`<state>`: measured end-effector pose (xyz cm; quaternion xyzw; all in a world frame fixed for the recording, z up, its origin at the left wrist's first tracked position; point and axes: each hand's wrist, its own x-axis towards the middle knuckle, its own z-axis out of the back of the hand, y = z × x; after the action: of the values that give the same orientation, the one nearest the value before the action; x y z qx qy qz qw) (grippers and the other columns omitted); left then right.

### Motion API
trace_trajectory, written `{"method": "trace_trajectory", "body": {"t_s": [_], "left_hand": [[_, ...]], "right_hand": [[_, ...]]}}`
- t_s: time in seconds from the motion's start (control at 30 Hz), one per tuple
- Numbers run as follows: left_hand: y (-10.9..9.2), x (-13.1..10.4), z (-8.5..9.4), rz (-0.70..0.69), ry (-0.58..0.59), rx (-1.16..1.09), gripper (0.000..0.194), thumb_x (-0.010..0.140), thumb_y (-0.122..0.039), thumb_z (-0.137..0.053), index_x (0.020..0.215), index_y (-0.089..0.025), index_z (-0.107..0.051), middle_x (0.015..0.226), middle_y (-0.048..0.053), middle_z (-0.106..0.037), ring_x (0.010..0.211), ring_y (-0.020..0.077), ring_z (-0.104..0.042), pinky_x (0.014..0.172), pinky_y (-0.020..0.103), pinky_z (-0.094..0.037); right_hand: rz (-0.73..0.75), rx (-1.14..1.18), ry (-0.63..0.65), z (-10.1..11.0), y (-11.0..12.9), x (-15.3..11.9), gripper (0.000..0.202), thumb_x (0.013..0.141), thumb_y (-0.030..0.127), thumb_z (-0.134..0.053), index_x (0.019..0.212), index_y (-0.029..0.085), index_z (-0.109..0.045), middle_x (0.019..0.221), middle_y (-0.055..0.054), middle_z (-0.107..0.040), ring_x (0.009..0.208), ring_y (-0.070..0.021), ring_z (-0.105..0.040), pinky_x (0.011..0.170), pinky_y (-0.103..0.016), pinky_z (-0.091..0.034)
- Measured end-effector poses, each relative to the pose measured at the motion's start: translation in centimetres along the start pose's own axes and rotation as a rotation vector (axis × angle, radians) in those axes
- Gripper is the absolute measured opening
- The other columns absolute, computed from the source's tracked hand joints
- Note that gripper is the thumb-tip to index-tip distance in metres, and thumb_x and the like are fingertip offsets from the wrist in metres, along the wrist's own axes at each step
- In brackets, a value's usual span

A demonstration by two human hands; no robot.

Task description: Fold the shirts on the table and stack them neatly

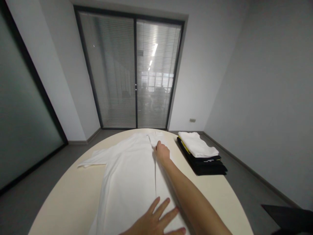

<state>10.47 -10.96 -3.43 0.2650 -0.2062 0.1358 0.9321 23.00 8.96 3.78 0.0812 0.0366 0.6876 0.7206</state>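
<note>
Lower end of white shirt (132,176) cut off by bottom edge; part of its right side hidden under right forearm (195,199). Some fingers of right hand (162,151), closed on shirt, hidden behind its back. Left hand (156,222) cut off toward wrist. Near rim of worktop (68,195) out of picture. Pale print (208,160) in folded stack (199,145) too small to read; lower layers mostly covered. Black object (290,217) cut by right edge, identity unclear. Room behind blinds (114,71) blurred.

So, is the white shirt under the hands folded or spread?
Partly folded: the shirt has one sleeve spread out, while its opposite side appears turned inward.
</note>
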Motion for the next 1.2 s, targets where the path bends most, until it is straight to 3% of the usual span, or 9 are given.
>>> {"method": "trace_trajectory", "body": {"t_s": [0.2, 0.33, 0.47, 0.53, 0.7, 0.87, 1.0, 1.2], "left_hand": [[0.0, 0.1, -0.4, 0.016, -0.033, 0.025, 0.052, 0.102, -0.042, -0.047, 0.152, -0.039, -0.033, 0.147, 0.002, -0.053, 0.125, 0.0279, -0.058, 0.098, 0.042, -0.052], [1.2, 0.0, 0.5, -0.017, 0.048, -0.059, 0.049, 0.102, -0.044, -0.045, 0.150, -0.040, -0.036, 0.149, 0.001, -0.051, 0.129, 0.0239, -0.055, 0.098, 0.034, -0.050], [2.0, -0.8, 0.5, 0.104, 0.127, -0.068, 0.053, 0.101, -0.045, -0.046, 0.150, -0.027, -0.040, 0.149, 0.011, -0.050, 0.133, 0.0316, -0.050, 0.101, 0.039, -0.048], [2.0, -1.2, -0.1, 0.135, 0.125, -0.036, 0.054, 0.101, -0.041, -0.048, 0.151, -0.024, -0.037, 0.150, 0.013, -0.049, 0.133, 0.0322, -0.051, 0.104, 0.042, -0.045], [1.5, -2.0, -1.6, 0.163, 0.115, 0.015, 0.049, 0.102, -0.031, -0.049, 0.148, -0.018, -0.039, 0.147, 0.014, -0.051, 0.132, 0.0260, -0.052, 0.106, 0.034, -0.044], [1.5, -2.2, -2.2, 0.168, 0.063, 0.054, 0.046, 0.101, -0.030, -0.051, 0.145, -0.017, -0.043, 0.146, 0.014, -0.053, 0.131, 0.0254, -0.053, 0.104, 0.032, -0.046], [1.6, -1.9, -1.9, 0.165, 0.046, 0.105, 0.042, 0.102, -0.031, -0.050, 0.142, -0.019, -0.048, 0.144, 0.011, -0.056, 0.130, 0.0246, -0.054, 0.102, 0.031, -0.047], [1.5, -1.9, -1.7, 0.177, 0.032, 0.156, 0.046, 0.101, -0.037, -0.048, 0.146, -0.023, -0.046, 0.145, 0.011, -0.054, 0.126, 0.0300, -0.057, 0.105, 0.041, -0.045]], "right_hand": [[0.007, 0.043, -0.029, -0.1, 0.0, 1.1, 0.045, 0.095, 0.054, -0.043, 0.111, 0.018, -0.063, 0.106, -0.015, -0.071, 0.099, -0.0296, -0.068, 0.079, -0.037, -0.049], [0.062, 0.039, -0.047, 0.5, -0.2, 2.9, 0.036, 0.099, 0.040, -0.040, 0.127, 0.024, -0.057, 0.116, -0.012, -0.069, 0.105, -0.0248, -0.067, 0.081, -0.034, -0.048], [0.119, 0.008, -0.008, 0.2, -0.3, 4.1, 0.032, 0.097, 0.039, -0.047, 0.121, 0.025, -0.061, 0.112, -0.011, -0.071, 0.103, -0.0249, -0.068, 0.080, -0.033, -0.048], [0.116, -0.006, -0.002, -0.3, -0.3, 4.5, 0.031, 0.097, 0.040, -0.048, 0.118, 0.022, -0.062, 0.112, -0.013, -0.071, 0.102, -0.0261, -0.068, 0.080, -0.034, -0.048], [0.086, -0.010, -0.037, -1.1, -0.1, 5.4, 0.032, 0.100, 0.028, -0.038, 0.120, 0.016, -0.060, 0.111, -0.018, -0.070, 0.100, -0.0251, -0.068, 0.081, -0.034, -0.048], [0.057, 0.014, -0.093, -1.3, 0.0, 6.2, 0.040, 0.103, 0.030, -0.026, 0.126, 0.013, -0.055, 0.114, -0.018, -0.067, 0.102, -0.0251, -0.066, 0.083, -0.035, -0.047], [0.123, 0.032, -0.077, -2.1, 0.2, 6.0, 0.039, 0.102, 0.036, -0.032, 0.126, 0.019, -0.058, 0.125, -0.015, -0.063, 0.115, -0.0247, -0.058, 0.092, -0.036, -0.043], [0.188, 0.048, 0.024, -3.1, 0.3, 5.9, 0.055, 0.100, 0.051, -0.031, 0.147, 0.025, -0.043, 0.156, -0.010, -0.038, 0.141, -0.0301, -0.033, 0.110, -0.048, -0.028]]}}
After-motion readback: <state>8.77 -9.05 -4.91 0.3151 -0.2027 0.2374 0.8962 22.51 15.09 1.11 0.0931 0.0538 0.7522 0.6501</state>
